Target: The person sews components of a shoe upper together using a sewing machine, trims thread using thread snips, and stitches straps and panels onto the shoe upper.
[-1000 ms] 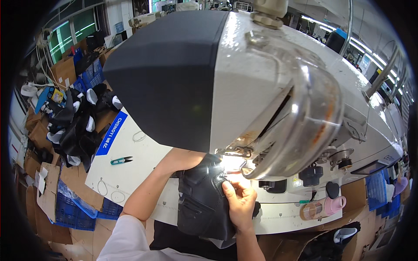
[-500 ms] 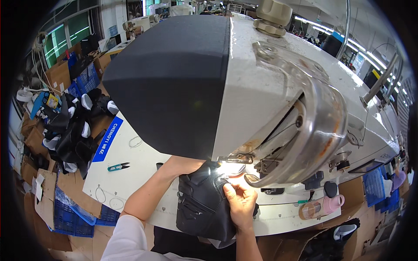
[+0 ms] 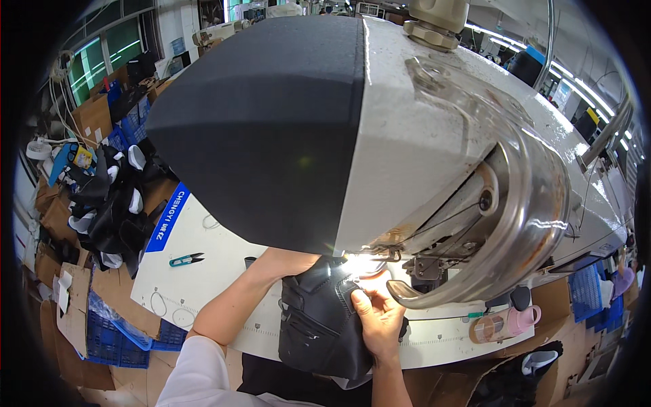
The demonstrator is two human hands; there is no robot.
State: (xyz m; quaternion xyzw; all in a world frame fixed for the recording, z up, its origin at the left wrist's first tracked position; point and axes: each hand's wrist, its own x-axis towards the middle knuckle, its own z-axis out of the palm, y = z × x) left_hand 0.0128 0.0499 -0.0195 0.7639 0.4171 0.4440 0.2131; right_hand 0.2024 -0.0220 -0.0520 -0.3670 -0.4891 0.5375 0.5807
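A black leather-like boot upper with a zipper lies at the sewing machine, its top part under the brightly lit needle area. My right hand pinches the upper's right edge between thumb and fingers, just below the curved metal guard. From the left, my left hand reaches in at the upper's far end. Only its wrist and back show; the machine head's dark cover hides the fingers. The glare at the needle hides the stitching spot.
Thread snips and loose thread rings lie on the white table. A pink-lidded clear bottle lies at the right. Black boot uppers are piled at the left above cardboard and a blue crate.
The view has shifted slightly, so the machine head looks bigger and further right. The upper and both hands keep nearly the same places beside it; the right hand keeps its pinch.
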